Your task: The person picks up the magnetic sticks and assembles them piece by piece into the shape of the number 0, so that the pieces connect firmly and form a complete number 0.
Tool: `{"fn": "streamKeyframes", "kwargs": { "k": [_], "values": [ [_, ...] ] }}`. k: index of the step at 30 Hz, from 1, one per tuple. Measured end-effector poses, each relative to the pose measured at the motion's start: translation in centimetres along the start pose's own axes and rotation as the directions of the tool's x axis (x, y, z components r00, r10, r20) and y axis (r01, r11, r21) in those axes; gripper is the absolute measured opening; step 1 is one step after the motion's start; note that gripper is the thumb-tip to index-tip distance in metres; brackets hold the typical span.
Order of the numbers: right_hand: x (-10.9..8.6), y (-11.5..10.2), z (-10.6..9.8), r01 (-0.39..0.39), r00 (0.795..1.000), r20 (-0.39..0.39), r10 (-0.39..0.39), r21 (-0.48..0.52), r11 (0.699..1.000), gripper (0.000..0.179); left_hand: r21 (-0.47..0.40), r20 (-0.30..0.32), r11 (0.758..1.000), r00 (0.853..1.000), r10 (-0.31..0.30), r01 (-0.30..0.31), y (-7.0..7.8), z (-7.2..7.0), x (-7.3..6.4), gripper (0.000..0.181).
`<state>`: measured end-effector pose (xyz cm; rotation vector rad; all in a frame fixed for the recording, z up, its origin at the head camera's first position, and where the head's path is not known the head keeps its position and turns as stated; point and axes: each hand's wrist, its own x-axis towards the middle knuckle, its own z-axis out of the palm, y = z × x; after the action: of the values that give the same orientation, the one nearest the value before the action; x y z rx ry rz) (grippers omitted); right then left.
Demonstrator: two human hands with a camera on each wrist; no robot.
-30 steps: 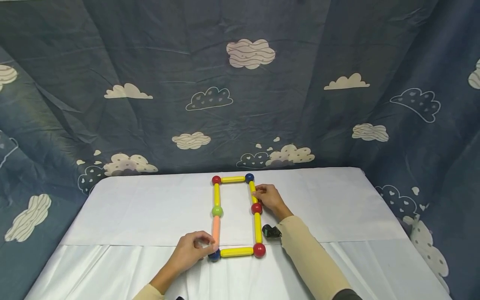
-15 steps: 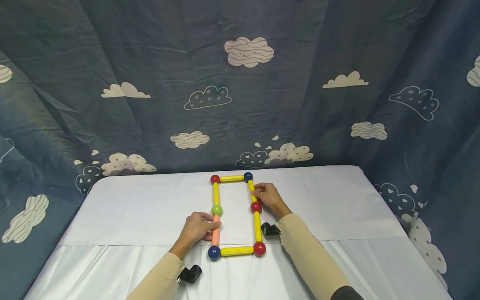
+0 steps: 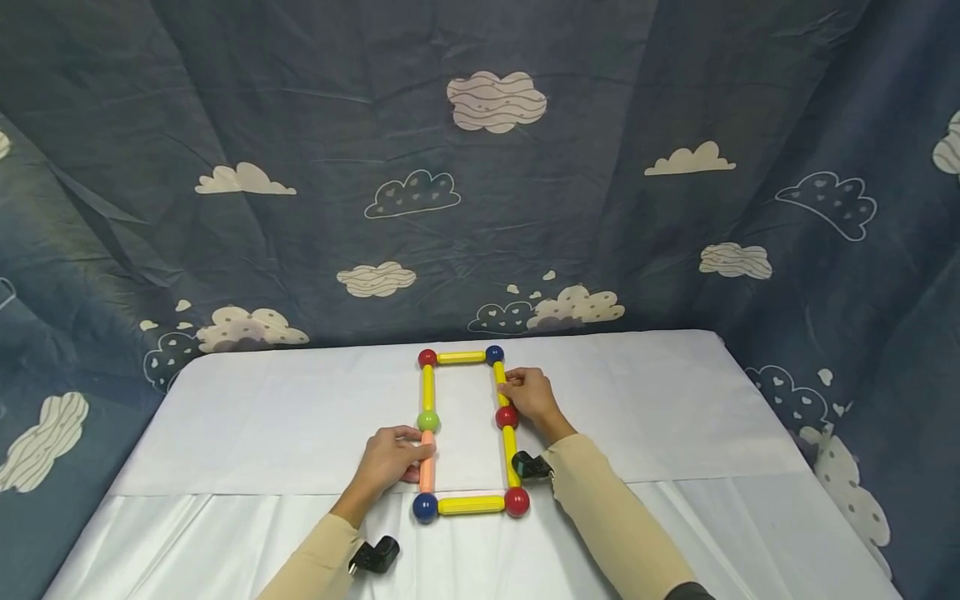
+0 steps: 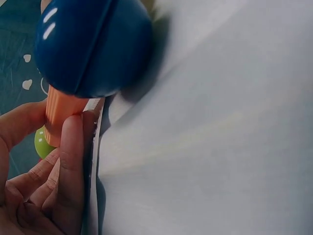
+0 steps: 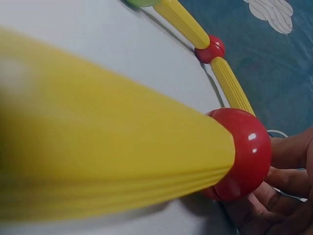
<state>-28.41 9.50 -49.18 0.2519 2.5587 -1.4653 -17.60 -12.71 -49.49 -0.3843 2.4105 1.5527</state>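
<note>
A rectangle of ridged rods joined by coloured balls lies on the white cloth. On its left side, my left hand (image 3: 386,458) pinches an orange rod (image 3: 427,482) between thumb and fingers. That rod joins a green ball (image 3: 427,421) to the blue ball (image 3: 425,507) at the near left corner, which looms large in the left wrist view. My right hand (image 3: 531,394) holds the far right yellow rod (image 3: 499,372) just beyond a red ball (image 3: 507,417). In the right wrist view, this red ball (image 5: 244,154) hides part of the fingers behind a close yellow rod (image 5: 122,132).
A yellow rod (image 3: 471,505) forms the near side, ending at a red ball (image 3: 517,502). Another yellow rod (image 3: 461,357) closes the far side. Behind the white-covered table (image 3: 637,400) hangs a dark cloud-patterned curtain (image 3: 585,217). Black wrist cameras (image 3: 375,555) jut from both sleeves.
My left hand has left the blue corner ball and moved forward onto the orange rod. My right hand keeps its hold, and the rectangle's right side has slid slightly left.
</note>
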Motion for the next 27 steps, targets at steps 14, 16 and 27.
{"fn": "streamKeyframes", "kwargs": {
  "k": [14, 16, 27],
  "values": [
    [-0.02, -0.17, -0.11, -0.032, 0.997, 0.064, 0.034, -0.022, 0.999, 0.032, -0.026, 0.019, 1.000, 1.000, -0.014, 0.014, -0.06, 0.22, 0.23, 0.033],
    [-0.05, -0.23, -0.21, -0.033, 0.997, 0.069, 0.036, -0.042, 0.999, 0.033, -0.031, 0.022, 0.999, 1.000, -0.012, 0.013, -0.08, 0.22, 0.28, 0.033],
    [0.07, -0.11, -0.45, -0.032, 0.996, 0.082, 0.042, -0.114, 0.993, 0.040, -0.019, 0.025, 0.999, 0.999, -0.036, 0.037, -0.09, 0.17, 0.14, 0.034]
  ]
}}
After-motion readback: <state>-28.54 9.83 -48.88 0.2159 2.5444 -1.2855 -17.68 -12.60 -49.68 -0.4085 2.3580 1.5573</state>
